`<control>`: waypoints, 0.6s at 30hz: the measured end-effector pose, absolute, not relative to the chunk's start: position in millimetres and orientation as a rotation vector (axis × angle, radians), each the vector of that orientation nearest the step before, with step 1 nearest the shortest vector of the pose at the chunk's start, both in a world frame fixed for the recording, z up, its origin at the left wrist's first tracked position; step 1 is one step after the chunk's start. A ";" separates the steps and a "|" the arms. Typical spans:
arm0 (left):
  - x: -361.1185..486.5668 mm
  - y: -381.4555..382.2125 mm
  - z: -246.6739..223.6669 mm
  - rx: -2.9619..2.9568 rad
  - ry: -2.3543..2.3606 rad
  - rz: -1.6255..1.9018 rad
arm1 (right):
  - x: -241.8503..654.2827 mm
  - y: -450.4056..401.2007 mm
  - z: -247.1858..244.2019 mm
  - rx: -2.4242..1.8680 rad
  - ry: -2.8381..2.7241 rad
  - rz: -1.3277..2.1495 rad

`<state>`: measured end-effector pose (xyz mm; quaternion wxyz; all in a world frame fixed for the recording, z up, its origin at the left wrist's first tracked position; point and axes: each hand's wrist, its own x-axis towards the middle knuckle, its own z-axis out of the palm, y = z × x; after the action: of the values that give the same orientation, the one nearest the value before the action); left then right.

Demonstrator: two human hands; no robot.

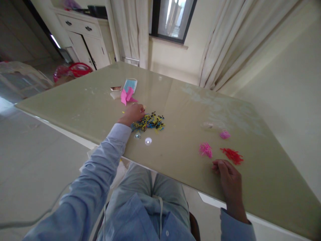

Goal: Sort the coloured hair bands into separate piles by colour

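Observation:
At the left edge of a mixed pile of small yellow, black and blue rubber bands (153, 122), my left hand (133, 114) has its fingers curled together. Whatever they may pinch is too small or hidden to make out. My right hand (228, 175) rests near the table's front edge, fingers closed, their inside hidden. Just beyond it lie a heap of red rubber bands (232, 156) and a heap of pink ones (206, 150). A tighter pink bundle (225, 134) sits farther back.
Pink folded paper (127, 96), a blue face mask (130, 85) and a small box (115, 88) lie beyond my left hand on the table (180, 107). A small round clear disc (148, 141) is before the mixed pile. Clear plastic (209, 125) lies at the right.

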<state>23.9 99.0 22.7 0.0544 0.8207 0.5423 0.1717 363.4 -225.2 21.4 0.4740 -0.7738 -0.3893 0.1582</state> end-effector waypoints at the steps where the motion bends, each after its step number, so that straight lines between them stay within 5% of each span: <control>1: 24.8 97.9 22.6 2.495 1.662 0.530 | 363.2 -225.2 21.6 -1.891 -0.961 0.386; 18: 20.1 74.5 27.2 2.130 1.351 0.874 | 363.1 -225.6 21.2 -1.882 -0.978 0.384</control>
<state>20.1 74.5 27.2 0.2339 0.7758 0.4920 0.3184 363.1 -225.6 21.2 0.4735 -0.7691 -0.3997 0.1568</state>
